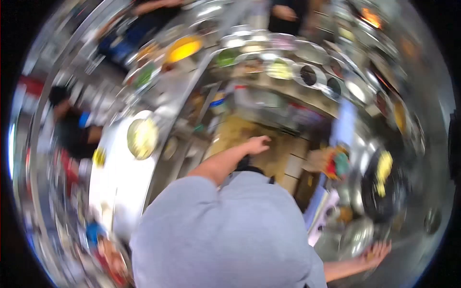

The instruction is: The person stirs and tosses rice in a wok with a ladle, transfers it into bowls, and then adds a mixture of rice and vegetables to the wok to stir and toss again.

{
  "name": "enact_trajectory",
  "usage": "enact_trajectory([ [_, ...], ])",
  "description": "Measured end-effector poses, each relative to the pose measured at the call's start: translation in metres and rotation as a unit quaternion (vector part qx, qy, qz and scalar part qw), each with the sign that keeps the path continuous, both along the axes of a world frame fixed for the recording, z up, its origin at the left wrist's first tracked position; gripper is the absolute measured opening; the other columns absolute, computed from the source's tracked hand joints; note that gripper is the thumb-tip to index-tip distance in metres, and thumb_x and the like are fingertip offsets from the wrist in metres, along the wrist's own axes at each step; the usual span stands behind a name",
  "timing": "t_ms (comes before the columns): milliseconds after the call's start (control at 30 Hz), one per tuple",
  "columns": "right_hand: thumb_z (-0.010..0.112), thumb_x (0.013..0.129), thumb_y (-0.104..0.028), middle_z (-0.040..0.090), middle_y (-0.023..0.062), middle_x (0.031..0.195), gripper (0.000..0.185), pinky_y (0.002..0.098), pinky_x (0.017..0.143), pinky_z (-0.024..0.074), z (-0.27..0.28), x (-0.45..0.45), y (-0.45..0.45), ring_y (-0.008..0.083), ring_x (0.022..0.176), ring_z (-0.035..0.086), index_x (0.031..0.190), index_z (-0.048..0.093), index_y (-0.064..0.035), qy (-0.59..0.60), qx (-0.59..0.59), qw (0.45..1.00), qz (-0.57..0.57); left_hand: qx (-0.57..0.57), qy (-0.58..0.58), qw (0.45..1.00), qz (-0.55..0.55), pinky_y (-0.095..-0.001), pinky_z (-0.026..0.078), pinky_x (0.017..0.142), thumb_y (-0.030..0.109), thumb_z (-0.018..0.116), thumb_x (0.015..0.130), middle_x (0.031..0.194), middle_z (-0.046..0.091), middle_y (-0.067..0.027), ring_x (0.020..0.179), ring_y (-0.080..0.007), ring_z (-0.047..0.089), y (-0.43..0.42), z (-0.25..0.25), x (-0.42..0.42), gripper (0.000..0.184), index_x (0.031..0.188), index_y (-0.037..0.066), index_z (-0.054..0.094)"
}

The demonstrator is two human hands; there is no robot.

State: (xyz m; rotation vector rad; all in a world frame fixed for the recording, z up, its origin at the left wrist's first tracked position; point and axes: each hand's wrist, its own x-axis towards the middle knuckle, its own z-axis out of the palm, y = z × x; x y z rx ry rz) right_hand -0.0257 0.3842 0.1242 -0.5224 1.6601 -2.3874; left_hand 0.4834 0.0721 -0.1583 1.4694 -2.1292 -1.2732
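One round black pan [384, 201] holds yellow food [384, 168] near the right hand [378, 254].

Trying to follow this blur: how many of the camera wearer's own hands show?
2: left hand near the picture's middle; right hand at lower right. Neither is hidden.

pale yellow food in a round bowl [129, 139] on the white counter [130, 192] at left, blurred orange-yellow round item [184, 49] upper left, dark-clothed person [72, 126] far left, orange flame [371, 18] upper right
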Motion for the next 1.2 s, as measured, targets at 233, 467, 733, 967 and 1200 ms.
enact_trajectory([
  [233,0.042,0.088,-0.015,0.036,-0.0001,0.063,0.018,0.0279,0.053,0.0372,0.002,-0.053,-0.146,0.013,0.055,0.038,0.071,0.04,-0.011,-0.166,-0.295,0.861,0.379,0.074,0.318,0.699,0.636,-0.0286,0.045,0.055,0.027,0.052,0.089,0.082,0.062,-0.0073,0.065,-0.0157,0.058,0.083,0.067,0.193,0.02,0.095,0.008,0.058],
  [467,0.043,0.09,-0.007,0.034,0.0007,0.062,0.028,0.0279,0.057,0.0321,0.032,-0.042,-0.195,0.0128,0.056,0.034,0.063,0.033,-0.0105,-0.14,-0.229,0.889,0.37,-0.014,0.584,0.335,0.74,-0.0319,0.043,0.059,0.025,0.05,0.086,0.087,0.057,-0.0099,0.071,-0.02,0.054,0.161,0.072,0.32,0.033,0.115,0.01,0.042],
  [733,0.053,0.087,-0.014,0.034,-0.0001,0.061,0.012,0.027,0.048,0.0324,0.032,0.032,-0.144,0.0105,0.052,0.034,0.084,0.047,-0.004,-0.07,0.038,0.984,0.159,-0.008,0.552,0.428,0.716,-0.038,0.048,0.072,0.007,0.047,0.084,0.111,0.053,-0.0132,0.096,-0.0264,0.053,0.132,0.087,0.182,0.039,0.122,0.005,0.042],
  [967,0.05,0.093,-0.017,0.036,-0.0038,0.062,0.021,0.0201,0.037,0.0305,0.025,0.094,-0.045,0.0049,0.044,0.036,0.111,0.049,-0.0053,-0.198,0.121,0.966,0.115,0.345,0.528,0.596,0.497,-0.0297,0.051,0.057,0.004,0.045,0.082,0.091,0.063,-0.0103,0.07,-0.0207,0.06,0.045,0.095,0.03,0.025,0.105,0.002,0.053],
  [1200,0.049,0.092,-0.009,0.04,-0.0004,0.061,0.017,0.0248,0.038,0.0327,-0.053,0.121,-0.019,0.0088,0.043,0.039,0.107,0.044,-0.0054,-0.203,0.186,0.961,0.034,0.312,0.376,0.857,0.165,-0.0386,0.046,0.063,0.004,0.048,0.08,0.103,0.056,-0.0145,0.09,-0.025,0.057,-0.086,0.182,-0.165,0.025,0.104,-0.002,0.05],
])
